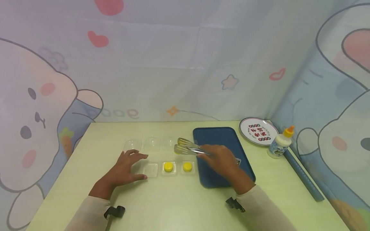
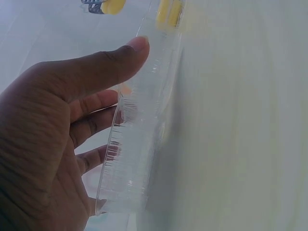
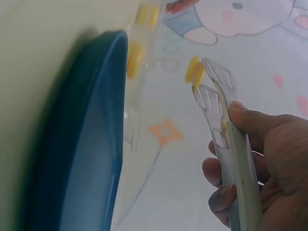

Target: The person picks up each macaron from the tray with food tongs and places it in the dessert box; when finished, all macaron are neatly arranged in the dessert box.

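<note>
My right hand point(image 1: 219, 158) grips metal tongs point(image 3: 226, 125) above the left edge of the blue tray point(image 1: 215, 134). Between the tong tips is a yellow macaron point(image 3: 194, 71), held off the table. My left hand point(image 1: 124, 168) lies beside a clear plastic box point(image 1: 151, 170), thumb and fingers spread apart around its left side. In the left wrist view this box point(image 2: 132, 159) has nothing in it; whether the fingertips touch it is hard to tell. To its right, two more clear boxes each contain a yellow macaron point(image 1: 168, 166), the farther one point(image 1: 187, 166) nearest the tray.
Behind the boxes lie clear plastic lids point(image 1: 152, 144) in a row. At the back right are a patterned plate point(image 1: 258, 131) and a white bottle with an orange tip point(image 1: 279, 146). A long dark blue strip point(image 1: 303, 176) runs along the right side.
</note>
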The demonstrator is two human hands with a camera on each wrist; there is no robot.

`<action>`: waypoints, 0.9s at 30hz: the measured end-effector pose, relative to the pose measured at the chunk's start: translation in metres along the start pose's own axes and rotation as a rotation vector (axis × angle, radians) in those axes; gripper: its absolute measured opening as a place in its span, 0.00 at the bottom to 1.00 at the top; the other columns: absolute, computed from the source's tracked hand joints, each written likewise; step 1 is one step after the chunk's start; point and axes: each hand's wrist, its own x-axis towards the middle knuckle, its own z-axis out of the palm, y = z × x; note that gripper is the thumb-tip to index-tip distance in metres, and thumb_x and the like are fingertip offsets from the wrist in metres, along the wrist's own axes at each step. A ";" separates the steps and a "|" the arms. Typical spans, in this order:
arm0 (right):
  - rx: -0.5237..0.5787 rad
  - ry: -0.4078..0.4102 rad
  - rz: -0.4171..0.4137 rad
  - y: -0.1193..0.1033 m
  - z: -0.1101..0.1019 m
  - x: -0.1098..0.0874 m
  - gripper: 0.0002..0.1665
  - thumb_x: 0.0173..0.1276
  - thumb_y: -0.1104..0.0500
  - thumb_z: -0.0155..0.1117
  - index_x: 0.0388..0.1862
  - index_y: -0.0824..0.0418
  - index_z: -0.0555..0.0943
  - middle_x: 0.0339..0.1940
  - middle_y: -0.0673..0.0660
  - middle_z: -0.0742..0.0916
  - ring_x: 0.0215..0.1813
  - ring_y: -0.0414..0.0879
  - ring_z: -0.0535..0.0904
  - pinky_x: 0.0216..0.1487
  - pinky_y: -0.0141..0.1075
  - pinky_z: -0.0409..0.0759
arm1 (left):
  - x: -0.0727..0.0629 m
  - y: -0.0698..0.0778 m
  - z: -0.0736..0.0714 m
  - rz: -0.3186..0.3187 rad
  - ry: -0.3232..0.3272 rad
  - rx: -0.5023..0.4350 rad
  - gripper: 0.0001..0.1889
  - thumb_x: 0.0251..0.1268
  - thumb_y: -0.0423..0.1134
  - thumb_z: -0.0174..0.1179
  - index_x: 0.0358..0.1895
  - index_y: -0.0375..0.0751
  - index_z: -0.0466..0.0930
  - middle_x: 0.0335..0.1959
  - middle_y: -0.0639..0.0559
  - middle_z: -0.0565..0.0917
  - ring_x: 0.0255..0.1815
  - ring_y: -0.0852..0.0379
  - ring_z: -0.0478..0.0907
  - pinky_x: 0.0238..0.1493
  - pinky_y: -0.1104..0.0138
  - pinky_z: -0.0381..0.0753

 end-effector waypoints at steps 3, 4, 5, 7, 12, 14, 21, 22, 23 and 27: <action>0.014 -0.018 -0.023 -0.009 0.006 0.001 0.20 0.70 0.50 0.79 0.58 0.54 0.93 0.53 0.56 0.96 0.53 0.56 0.94 0.50 0.54 0.91 | 0.000 0.000 0.001 0.003 0.003 0.004 0.41 0.53 0.55 0.84 0.71 0.44 0.83 0.66 0.45 0.88 0.77 0.30 0.70 0.76 0.17 0.51; 0.021 -0.025 -0.029 -0.012 0.008 0.001 0.20 0.70 0.50 0.79 0.58 0.54 0.93 0.52 0.56 0.96 0.52 0.55 0.94 0.49 0.53 0.91 | 0.000 -0.001 0.001 0.003 0.003 0.006 0.41 0.53 0.56 0.84 0.71 0.44 0.83 0.66 0.45 0.88 0.77 0.30 0.70 0.76 0.17 0.51; 0.027 -0.031 -0.033 -0.015 0.010 0.001 0.19 0.70 0.50 0.79 0.58 0.53 0.93 0.52 0.55 0.96 0.52 0.55 0.94 0.49 0.53 0.91 | 0.000 0.000 0.001 0.003 0.004 0.008 0.41 0.53 0.56 0.84 0.70 0.44 0.83 0.66 0.45 0.88 0.77 0.31 0.70 0.76 0.17 0.51; 0.032 -0.041 -0.045 -0.021 0.014 0.002 0.19 0.70 0.50 0.79 0.57 0.53 0.93 0.51 0.55 0.96 0.49 0.53 0.94 0.46 0.51 0.91 | 0.000 0.000 0.001 -0.001 0.004 0.010 0.41 0.53 0.56 0.84 0.70 0.44 0.83 0.66 0.46 0.88 0.78 0.31 0.70 0.76 0.17 0.51; 0.020 -0.056 -0.102 -0.036 0.022 0.006 0.18 0.70 0.50 0.80 0.57 0.52 0.93 0.50 0.52 0.96 0.45 0.48 0.94 0.42 0.45 0.90 | 0.001 0.004 -0.002 -0.022 0.000 0.012 0.42 0.52 0.57 0.84 0.71 0.45 0.83 0.67 0.47 0.88 0.78 0.32 0.70 0.76 0.16 0.49; 0.011 -0.058 -0.133 -0.042 0.025 0.009 0.18 0.70 0.50 0.80 0.56 0.52 0.93 0.49 0.52 0.96 0.42 0.46 0.93 0.39 0.41 0.89 | 0.001 0.005 -0.002 -0.024 -0.001 0.014 0.42 0.52 0.57 0.85 0.71 0.45 0.83 0.67 0.46 0.88 0.79 0.32 0.70 0.76 0.16 0.49; -0.057 -0.068 -0.207 -0.057 0.033 0.016 0.18 0.72 0.47 0.78 0.57 0.51 0.91 0.45 0.50 0.96 0.37 0.43 0.91 0.33 0.36 0.84 | 0.002 0.004 -0.002 -0.008 0.008 0.030 0.43 0.51 0.57 0.85 0.71 0.44 0.83 0.66 0.46 0.88 0.77 0.32 0.71 0.74 0.15 0.51; -0.065 -0.075 -0.209 -0.059 0.034 0.016 0.18 0.72 0.47 0.78 0.57 0.51 0.91 0.44 0.50 0.96 0.37 0.44 0.91 0.32 0.36 0.84 | 0.002 0.004 -0.002 -0.008 0.008 0.030 0.43 0.51 0.57 0.85 0.71 0.44 0.83 0.66 0.47 0.88 0.77 0.32 0.72 0.74 0.15 0.51; -0.078 -0.081 -0.212 -0.061 0.035 0.017 0.18 0.73 0.46 0.77 0.57 0.51 0.91 0.44 0.50 0.96 0.38 0.44 0.91 0.33 0.37 0.85 | 0.002 0.004 -0.002 -0.009 0.008 0.030 0.43 0.51 0.57 0.85 0.71 0.44 0.83 0.67 0.47 0.88 0.77 0.32 0.72 0.74 0.15 0.51; -0.116 -0.118 -0.215 -0.068 0.040 0.020 0.19 0.75 0.44 0.75 0.58 0.50 0.91 0.47 0.49 0.96 0.42 0.44 0.93 0.37 0.39 0.88 | 0.001 0.004 -0.002 -0.023 0.002 0.027 0.44 0.51 0.57 0.85 0.72 0.45 0.82 0.68 0.48 0.87 0.78 0.32 0.71 0.74 0.15 0.50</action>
